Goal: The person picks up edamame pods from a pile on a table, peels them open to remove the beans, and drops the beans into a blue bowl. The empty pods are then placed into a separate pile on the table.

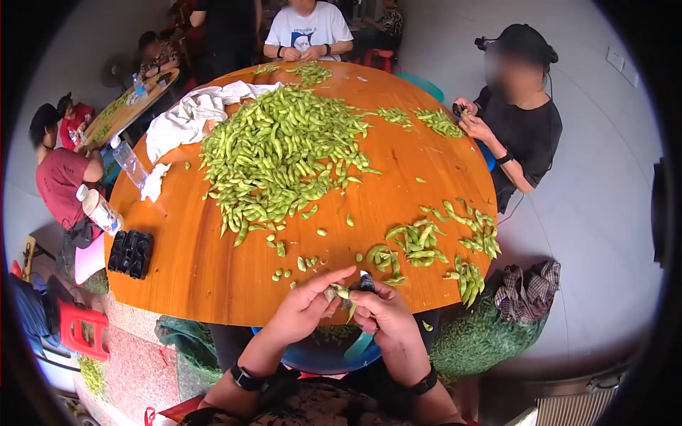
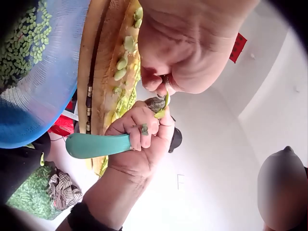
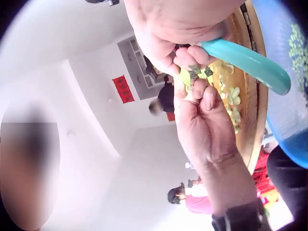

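A small green pod (image 1: 340,291) is pinched in the fingers (image 1: 369,302) near the edge of the wooden desk (image 1: 177,248), beside a tool (image 1: 359,346) whose smooth, rounded teal handle slants downward, while plump, curved green pods (image 1: 284,145) lie heaped and scattered on the desk.

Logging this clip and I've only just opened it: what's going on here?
A person at a round wooden table holds a green bean pod between both hands. The left hand pinches it, while the right hand also grips a teal handle. A big heap of pods lies on the table, with smaller piles nearer the hands. Shelled beans are in a blue basket below the table edge. Others sit around the table too.
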Available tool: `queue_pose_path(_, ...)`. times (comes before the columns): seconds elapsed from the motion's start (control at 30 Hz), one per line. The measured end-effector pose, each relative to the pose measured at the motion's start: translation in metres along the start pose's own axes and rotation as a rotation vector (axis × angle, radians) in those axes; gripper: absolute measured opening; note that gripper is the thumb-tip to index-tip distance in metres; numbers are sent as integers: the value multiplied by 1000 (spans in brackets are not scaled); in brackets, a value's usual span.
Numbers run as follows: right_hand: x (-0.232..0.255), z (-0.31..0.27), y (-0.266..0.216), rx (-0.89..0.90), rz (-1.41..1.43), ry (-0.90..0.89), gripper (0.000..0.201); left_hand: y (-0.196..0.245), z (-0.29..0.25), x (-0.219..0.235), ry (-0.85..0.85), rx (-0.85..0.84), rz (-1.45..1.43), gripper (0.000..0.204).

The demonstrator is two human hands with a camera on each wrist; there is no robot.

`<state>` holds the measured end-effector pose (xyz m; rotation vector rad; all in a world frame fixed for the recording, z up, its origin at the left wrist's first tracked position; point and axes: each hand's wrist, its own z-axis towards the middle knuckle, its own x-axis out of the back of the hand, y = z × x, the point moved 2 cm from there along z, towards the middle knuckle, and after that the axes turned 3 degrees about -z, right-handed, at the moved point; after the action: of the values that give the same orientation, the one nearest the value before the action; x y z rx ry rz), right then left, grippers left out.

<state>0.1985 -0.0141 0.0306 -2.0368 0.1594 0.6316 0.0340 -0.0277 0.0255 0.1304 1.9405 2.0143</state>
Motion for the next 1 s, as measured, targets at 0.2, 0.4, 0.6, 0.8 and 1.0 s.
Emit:
queue_pose_path(0.2, -5, -1, 3, 592, -751, 267, 19, 5, -4, -6, 243, -240, 610, 27)
queue_pose_path(0.4, -7, -1, 3, 532, -561, 53, 11, -4, -6, -4, 111, -12, 384, 18)
queue_pose_path(0.6, 20, 3, -14, 393, -678, 206, 12, 3, -6, 6, 117, 28, 451, 17)
queue_pose_path(0.8, 60, -4, -35, 625, -1169, 446, 21, 27, -12, 22, 99, -347, 1245, 29)
queue_pose_path(1.0, 55, -8, -33, 743, -1134, 424, 10, 19, 16, 71, 329, -201, 1362, 30)
